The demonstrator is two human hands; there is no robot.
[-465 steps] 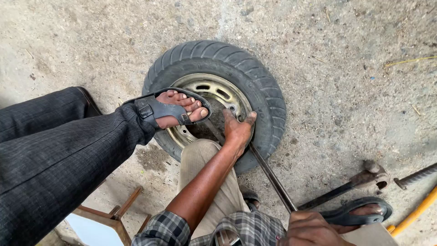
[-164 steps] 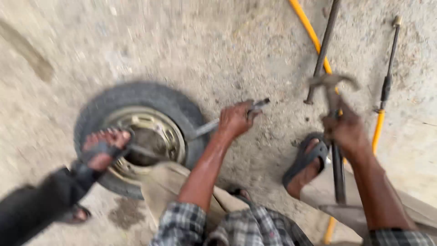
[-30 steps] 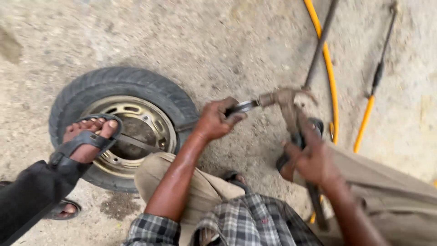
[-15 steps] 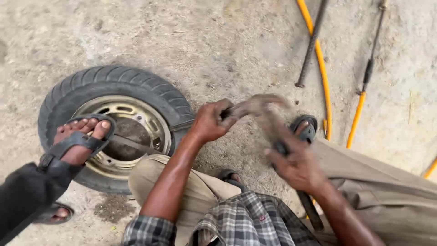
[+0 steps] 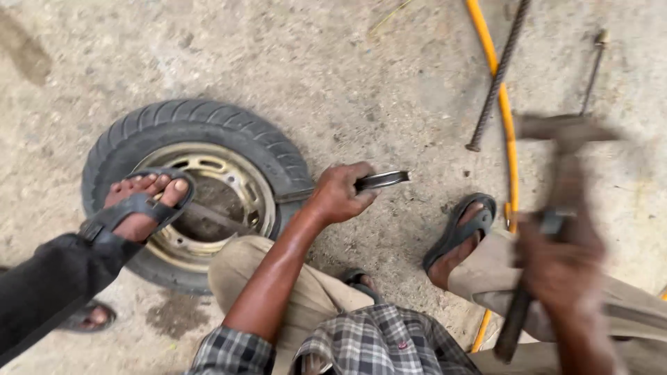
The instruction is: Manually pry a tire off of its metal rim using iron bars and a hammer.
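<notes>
Small black tyre (image 5: 201,132) on a worn yellowish rim, flat on concrete at 9 o'clock, another person's sandalled foot (image 5: 142,201) on it, blurred hammer (image 5: 556,208) gripped by right hand (image 5: 563,267) at 4 o'clock, left hand (image 5: 340,194) closed around flat metal lever (image 5: 379,182) at centre.

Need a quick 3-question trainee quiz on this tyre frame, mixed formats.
1. True or false: the left hand grips a flat metal lever that reaches toward the tyre.
2. What does the right hand hold? A) hammer B) yellow hose C) ribbed steel rod
3. Fill in: another person's sandalled ___ rests on the wheel rim.

Key: 1 true; 2 A, the hammer, blurred; 3 foot.
</notes>
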